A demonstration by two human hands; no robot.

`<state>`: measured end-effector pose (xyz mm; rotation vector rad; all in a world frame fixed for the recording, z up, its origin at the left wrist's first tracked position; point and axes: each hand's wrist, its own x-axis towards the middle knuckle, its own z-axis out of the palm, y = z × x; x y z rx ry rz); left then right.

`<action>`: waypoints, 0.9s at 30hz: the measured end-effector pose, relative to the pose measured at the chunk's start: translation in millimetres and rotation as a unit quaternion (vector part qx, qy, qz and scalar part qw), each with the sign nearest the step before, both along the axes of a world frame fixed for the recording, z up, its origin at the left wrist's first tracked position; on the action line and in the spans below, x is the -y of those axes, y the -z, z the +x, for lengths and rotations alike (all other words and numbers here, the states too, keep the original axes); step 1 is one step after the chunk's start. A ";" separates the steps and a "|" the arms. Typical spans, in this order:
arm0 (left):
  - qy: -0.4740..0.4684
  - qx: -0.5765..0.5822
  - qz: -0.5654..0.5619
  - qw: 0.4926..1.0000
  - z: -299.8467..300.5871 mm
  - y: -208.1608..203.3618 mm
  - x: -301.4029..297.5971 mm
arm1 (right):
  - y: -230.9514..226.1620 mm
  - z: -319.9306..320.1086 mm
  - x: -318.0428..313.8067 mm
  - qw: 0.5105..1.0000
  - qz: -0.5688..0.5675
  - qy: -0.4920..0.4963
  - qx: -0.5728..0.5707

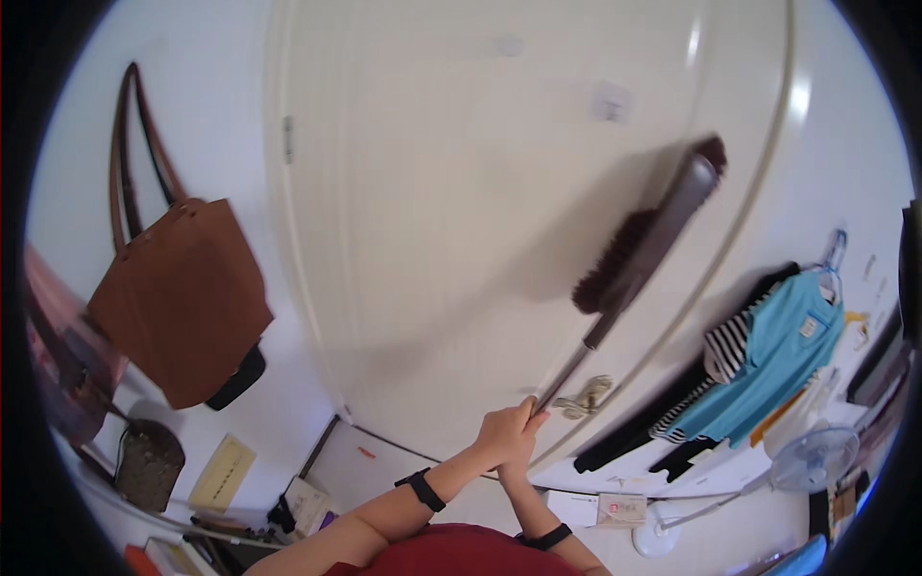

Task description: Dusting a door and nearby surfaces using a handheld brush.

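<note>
Both of my hands are closed around the slim grey handle of a broom [658,235]. My left hand [502,434] wraps the handle in front, and my right hand [523,449] grips close against it, partly hidden. The broom is raised and slants up to the right, its head with dark brown bristles against the upper right part of a cream door [432,211]. Whether the bristles touch the door I cannot tell. Beside the handle is the metal door handle [584,396]. A dark band sits on each wrist.
A brown bag [187,302] hangs on the left wall. On the right hang a light blue shirt [768,355] and other clothes. A white standing fan [814,459] is at the lower right. Boxes [622,510] lie by the door's foot, and a yellow sheet [223,472] lies lower left.
</note>
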<state>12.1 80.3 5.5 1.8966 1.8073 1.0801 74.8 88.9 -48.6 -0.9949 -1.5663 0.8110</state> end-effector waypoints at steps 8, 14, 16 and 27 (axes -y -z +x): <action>-0.131 0.397 0.116 0.901 -104.7 43.6 25.8 | -7.0 -88.8 17.2 0.972 0.037 -0.201 0.116; -0.147 0.593 0.159 0.775 -133.5 35.7 40.0 | -21.8 -110.6 29.0 0.947 0.013 -0.206 0.245; -0.140 0.585 0.162 0.782 -122.9 35.1 40.2 | -28.6 -101.7 31.6 0.955 0.008 -0.186 0.231; 0.028 0.221 -0.030 0.974 43.7 0.5 -6.1 | -14.1 56.5 7.2 0.994 -0.084 -0.009 -0.076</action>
